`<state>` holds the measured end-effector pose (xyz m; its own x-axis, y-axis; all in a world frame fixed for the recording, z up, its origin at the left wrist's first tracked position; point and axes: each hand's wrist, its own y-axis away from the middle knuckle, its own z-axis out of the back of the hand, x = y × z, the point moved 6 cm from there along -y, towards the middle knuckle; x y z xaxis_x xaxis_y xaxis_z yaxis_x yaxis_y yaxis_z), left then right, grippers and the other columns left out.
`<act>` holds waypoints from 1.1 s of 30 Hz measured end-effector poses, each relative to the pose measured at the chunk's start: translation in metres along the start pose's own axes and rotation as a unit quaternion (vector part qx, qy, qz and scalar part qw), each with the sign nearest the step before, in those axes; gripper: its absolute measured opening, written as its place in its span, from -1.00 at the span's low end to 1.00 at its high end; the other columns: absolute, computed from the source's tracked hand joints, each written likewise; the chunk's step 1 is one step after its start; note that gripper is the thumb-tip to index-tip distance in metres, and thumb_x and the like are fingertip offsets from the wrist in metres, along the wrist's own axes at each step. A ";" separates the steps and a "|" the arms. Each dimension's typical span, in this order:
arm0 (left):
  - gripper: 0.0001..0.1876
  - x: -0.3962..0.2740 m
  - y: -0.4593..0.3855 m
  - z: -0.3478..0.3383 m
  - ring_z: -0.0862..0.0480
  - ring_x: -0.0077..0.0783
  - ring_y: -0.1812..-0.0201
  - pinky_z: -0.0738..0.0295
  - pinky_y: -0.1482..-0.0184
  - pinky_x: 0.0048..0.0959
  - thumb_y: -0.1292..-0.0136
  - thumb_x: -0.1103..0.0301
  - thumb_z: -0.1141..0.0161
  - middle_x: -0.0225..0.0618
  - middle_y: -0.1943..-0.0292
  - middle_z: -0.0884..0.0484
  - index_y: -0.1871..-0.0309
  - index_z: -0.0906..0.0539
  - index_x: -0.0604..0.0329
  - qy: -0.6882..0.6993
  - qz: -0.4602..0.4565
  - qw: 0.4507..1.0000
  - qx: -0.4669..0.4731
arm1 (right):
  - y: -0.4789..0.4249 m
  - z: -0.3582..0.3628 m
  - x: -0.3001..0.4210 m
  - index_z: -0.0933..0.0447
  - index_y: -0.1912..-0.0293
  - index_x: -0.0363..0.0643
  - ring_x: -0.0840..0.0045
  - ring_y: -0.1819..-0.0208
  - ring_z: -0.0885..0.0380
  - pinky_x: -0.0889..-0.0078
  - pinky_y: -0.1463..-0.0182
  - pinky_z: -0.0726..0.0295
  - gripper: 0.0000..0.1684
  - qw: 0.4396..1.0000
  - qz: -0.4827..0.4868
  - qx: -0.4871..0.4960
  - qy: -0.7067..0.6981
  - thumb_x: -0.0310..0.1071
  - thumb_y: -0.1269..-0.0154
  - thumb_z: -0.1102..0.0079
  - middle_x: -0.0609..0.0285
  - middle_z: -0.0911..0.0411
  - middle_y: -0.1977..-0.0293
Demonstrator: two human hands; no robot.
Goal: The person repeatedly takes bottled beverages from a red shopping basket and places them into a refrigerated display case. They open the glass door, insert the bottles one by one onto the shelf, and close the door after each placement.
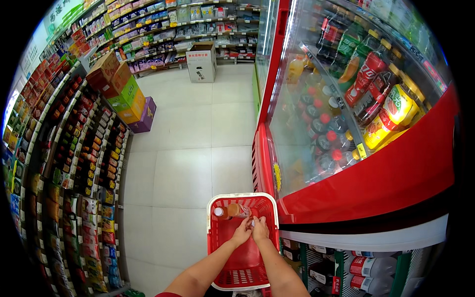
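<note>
A red plastic shopping basket with a white handle folded along its rim stands in front of me. Inside it, toward the far end, a bottle of orange-brown drink with a white cap lies on its side. My left hand and my right hand reach into the basket. Their fingers close around a small bottle, of which only the pale cap and a little of the neck show. The rest of that bottle is hidden by my fingers.
At right a glass-door drinks cooler with a red frame holds several bottles. Bottles lie on a lower rack. Stocked shelves line the left. Stacked cartons and a white box stand on the tiled floor.
</note>
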<state>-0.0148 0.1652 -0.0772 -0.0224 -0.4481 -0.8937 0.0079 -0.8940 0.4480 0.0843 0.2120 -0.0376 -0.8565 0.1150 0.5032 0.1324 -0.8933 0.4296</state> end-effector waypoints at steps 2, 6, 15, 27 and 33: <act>-0.25 0.002 0.001 -0.003 -0.47 -0.25 -0.35 -0.36 -0.33 -0.42 -0.25 0.57 0.00 -0.05 -0.40 -0.39 -0.54 -0.06 0.17 0.012 0.005 1.000 0.008 | 0.000 0.000 -0.003 -0.44 -0.22 -0.05 0.04 -0.09 -0.50 0.01 -0.13 -0.52 -0.51 1.000 -0.020 0.010 0.005 -0.37 -0.28 -0.19 -0.01 -0.36 -0.11; -0.26 0.006 0.008 -0.008 -0.42 -0.23 -0.40 -0.33 -0.35 -0.42 -0.25 0.56 0.01 -0.03 -0.42 -0.36 -0.53 -0.07 0.17 0.019 0.002 1.000 0.025 | 0.012 0.006 -0.001 -0.46 -0.20 -0.09 0.01 -0.04 -0.53 0.00 -0.11 -0.54 -0.52 0.999 -0.027 0.002 0.022 -0.37 -0.27 -0.21 -0.03 -0.36 -0.07; -0.31 0.009 0.017 -0.010 -0.51 -0.25 -0.31 -0.37 -0.32 -0.38 -0.27 0.50 -0.04 -0.12 -0.29 -0.54 -0.51 -0.18 0.10 -0.023 -0.010 0.999 0.023 | 0.032 0.012 -0.016 -0.50 -0.15 -0.16 -0.03 -0.03 -0.53 -0.02 -0.09 -0.55 -0.48 0.999 0.029 -0.013 0.018 -0.37 -0.16 -0.30 -0.04 -0.37 -0.05; -0.21 0.026 0.061 0.017 -0.56 -0.18 -0.23 -0.44 -0.27 -0.35 -0.14 0.40 -0.28 -0.02 -0.29 -0.50 -0.48 -0.25 0.11 -0.128 0.047 0.991 0.012 | 0.095 0.033 -0.021 -0.55 -0.08 -0.20 0.04 0.00 -0.56 0.06 -0.09 -0.57 -0.49 0.999 0.043 0.002 -0.013 -0.38 -0.08 -0.34 0.00 -0.43 -0.01; 0.00 -0.012 0.097 0.009 -0.31 0.00 -0.43 -0.25 -0.46 -0.24 0.03 0.31 -0.49 0.05 -0.42 -0.29 -0.51 -0.17 0.14 -0.288 -0.017 0.950 0.116 | 0.139 0.063 -0.011 -0.59 -0.03 -0.25 0.09 0.04 -0.57 0.14 -0.08 -0.56 -0.51 0.993 0.101 -0.023 -0.060 -0.35 -0.05 -0.37 -0.03 -0.48 0.08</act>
<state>-0.0230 0.0834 -0.0227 -0.5627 -0.2829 -0.7768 -0.2224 -0.8532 0.4718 0.1432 0.1139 0.0643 -0.7489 -0.0209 0.6623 0.2704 -0.9221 0.2767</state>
